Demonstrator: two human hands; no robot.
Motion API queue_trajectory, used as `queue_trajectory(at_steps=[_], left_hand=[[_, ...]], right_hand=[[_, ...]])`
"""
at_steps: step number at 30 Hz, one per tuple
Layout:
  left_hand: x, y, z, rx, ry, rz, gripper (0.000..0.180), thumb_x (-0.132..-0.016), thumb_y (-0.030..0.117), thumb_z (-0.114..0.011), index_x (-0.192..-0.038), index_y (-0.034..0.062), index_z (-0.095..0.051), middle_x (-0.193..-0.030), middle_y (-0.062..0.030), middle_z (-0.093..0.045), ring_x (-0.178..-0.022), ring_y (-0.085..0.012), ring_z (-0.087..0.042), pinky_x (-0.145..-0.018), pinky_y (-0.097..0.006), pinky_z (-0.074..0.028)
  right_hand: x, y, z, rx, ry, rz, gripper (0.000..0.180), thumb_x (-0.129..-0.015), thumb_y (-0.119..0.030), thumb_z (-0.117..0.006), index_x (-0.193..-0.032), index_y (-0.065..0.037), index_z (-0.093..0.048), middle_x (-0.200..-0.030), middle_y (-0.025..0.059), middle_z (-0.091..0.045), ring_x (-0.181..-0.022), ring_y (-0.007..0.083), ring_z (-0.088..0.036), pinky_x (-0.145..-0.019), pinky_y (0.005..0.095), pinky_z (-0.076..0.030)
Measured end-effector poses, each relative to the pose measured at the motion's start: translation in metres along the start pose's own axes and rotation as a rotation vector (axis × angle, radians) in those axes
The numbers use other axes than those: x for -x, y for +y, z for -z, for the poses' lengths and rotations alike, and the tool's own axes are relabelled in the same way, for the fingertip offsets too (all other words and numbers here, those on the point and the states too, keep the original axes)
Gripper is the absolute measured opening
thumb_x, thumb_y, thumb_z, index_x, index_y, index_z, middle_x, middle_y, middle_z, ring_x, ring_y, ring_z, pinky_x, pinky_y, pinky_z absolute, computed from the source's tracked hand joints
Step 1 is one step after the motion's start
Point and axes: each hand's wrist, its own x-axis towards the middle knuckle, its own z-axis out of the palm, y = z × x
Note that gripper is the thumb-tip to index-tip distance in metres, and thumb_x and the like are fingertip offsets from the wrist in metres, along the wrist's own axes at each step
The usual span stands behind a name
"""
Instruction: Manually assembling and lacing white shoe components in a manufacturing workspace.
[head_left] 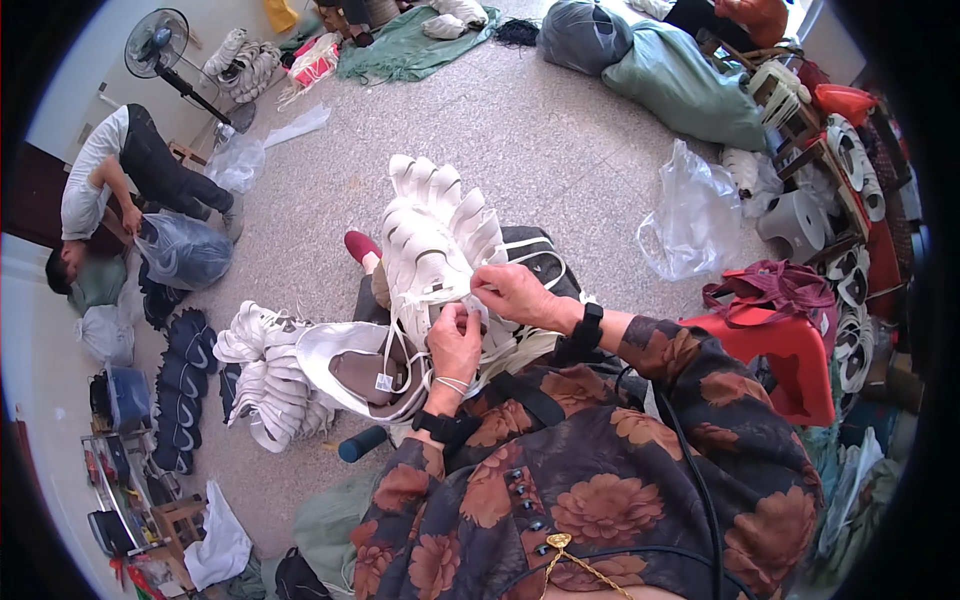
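In my lap lies a stack of white shoe uppers [445, 215], nested one in another with their open ends fanned away from me. My left hand [455, 348] is closed, its thumb and fingers pinched at the lacing area of the nearest upper. Just to the right and slightly farther off, my right hand [520, 298] is closed in a pinch on a thin white shoelace [440, 293] by the eyelets. The fingertips of both hands almost meet. Left of my left hand rests a loose white upper with brown lining [370, 370], a small tag and a lace loop.
More stacked white uppers [270, 375] stand at the left, near a row of dark uppers [182, 390]. A person [140, 180] bends over a plastic bag [185, 250] at far left. A red stool [775, 360] stands close on my right, with a clear plastic bag [690, 215] beyond it.
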Motion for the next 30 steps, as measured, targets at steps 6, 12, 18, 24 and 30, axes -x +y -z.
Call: queue_trajectory(at_steps=[6, 12, 18, 24, 30], left_hand=[[0.003, 0.006, 0.017, 0.059, -0.025, 0.0, 0.02, -0.09, 0.015, -0.071, -0.081, -0.0002, -0.061, -0.069, -0.0079, -0.067, -0.063, -0.0132, -0.064, -0.059, -0.03, -0.05], [0.01, 0.005, 0.016, 0.172, -0.023, -0.002, 0.021, -0.094, 0.011, -0.066, -0.106, -0.0034, -0.058, -0.073, -0.0079, -0.068, -0.062, -0.0115, -0.065, -0.057, -0.026, -0.051], [0.007, 0.001, 0.016, 0.286, -0.072, -0.01, 0.025, -0.099, 0.009, -0.055, -0.12, -0.0056, -0.058, -0.074, -0.0072, -0.067, -0.06, -0.0117, -0.065, -0.056, -0.026, -0.052], [-0.005, -0.014, 0.007, 0.129, 0.05, -0.146, 0.023, -0.096, 0.011, -0.055, -0.113, -0.0026, -0.064, -0.08, -0.0134, -0.069, -0.07, -0.0241, -0.069, -0.064, -0.035, -0.053], [-0.002, 0.001, 0.026, -0.204, -0.013, -0.143, 0.013, -0.093, 0.01, -0.059, -0.095, -0.0007, -0.066, -0.078, -0.015, -0.069, -0.07, -0.0244, -0.069, -0.066, -0.036, -0.053]], right_hand=[[0.001, -0.01, -0.012, -0.058, -0.034, 0.01, 0.011, -0.085, -0.011, -0.065, -0.092, -0.003, -0.062, -0.074, 0.018, -0.064, -0.07, 0.0363, -0.067, -0.061, 0.0399, -0.053], [0.009, -0.019, -0.013, -0.159, -0.024, -0.07, 0.012, -0.087, -0.012, -0.065, -0.092, -0.002, -0.061, -0.08, 0.0173, -0.065, -0.075, 0.032, -0.066, -0.066, 0.0386, -0.052], [0.009, -0.008, -0.016, -0.139, -0.009, -0.078, 0.012, -0.089, -0.01, -0.063, -0.094, 0.0, -0.059, -0.082, 0.015, -0.062, -0.077, 0.0305, -0.064, -0.069, 0.038, -0.051], [0.016, -0.01, -0.022, -0.092, -0.05, -0.044, 0.027, -0.084, -0.016, -0.068, -0.101, 0.0, -0.054, -0.093, 0.0183, -0.056, -0.084, 0.0348, -0.06, -0.073, 0.0402, -0.05], [0.014, -0.003, -0.033, -0.032, -0.023, -0.037, 0.034, -0.078, -0.016, -0.069, -0.105, 0.0, -0.055, -0.096, 0.0216, -0.058, -0.087, 0.0388, -0.06, -0.074, 0.0427, -0.05]])
